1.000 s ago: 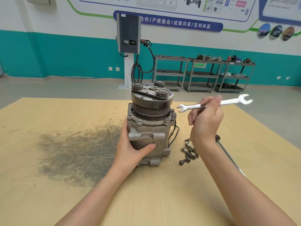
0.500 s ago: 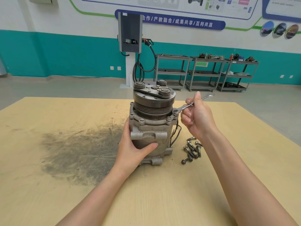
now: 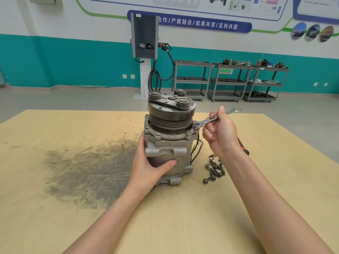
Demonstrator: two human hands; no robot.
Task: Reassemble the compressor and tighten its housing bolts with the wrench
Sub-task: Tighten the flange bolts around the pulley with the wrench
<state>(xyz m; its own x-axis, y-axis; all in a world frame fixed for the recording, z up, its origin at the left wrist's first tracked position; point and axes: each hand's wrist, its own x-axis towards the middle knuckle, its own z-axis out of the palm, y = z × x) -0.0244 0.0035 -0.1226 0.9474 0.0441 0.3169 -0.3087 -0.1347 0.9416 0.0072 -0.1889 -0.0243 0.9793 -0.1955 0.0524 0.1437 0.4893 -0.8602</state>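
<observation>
A: Compressor (image 3: pixel 169 143) stands upright on the table (image 3: pixel 55 226), pulley end up. Our left hand (image 3: pixel 149 168) wraps its lower body, thumb across the front, fingers round the far side, bracing it.

B: Wrench?

A: Wrench (image 3: pixel 213 119) is in our right hand (image 3: pixel 219 133), fingers curled round the shank, thumb up along it. Ring end sits on the housing bolt (image 3: pixel 196 127) at the right side of the compressor's flange, just under the pulley grooves. Open end points up and away to the right.

B: So we're on the tightening step.

A: That's our read. Two more bolt heads show on the front of the flange. Can't tell from here how snug any of them are.

B: Loose bolts (image 3: pixel 213 168)?

A: Small pile on the table just right of the compressor's base. So we judge reassembly isn't finished; more fasteners are likely to go in somewhere.

B: Next move?

A: Needs the ring fully seated on the head, then a swing of the handle with the left hand resisting so the body doesn't turn. Swing room looks tight against the pulley, so probably short strokes and reseating.

B: Anything else nearby?

A: Red-and-black tool handle (image 3: pixel 243 147) peeks out behind our right wrist, right of the compressor. Dark scuffed stain (image 3: pixel 88 171) on the table to its left.
</observation>
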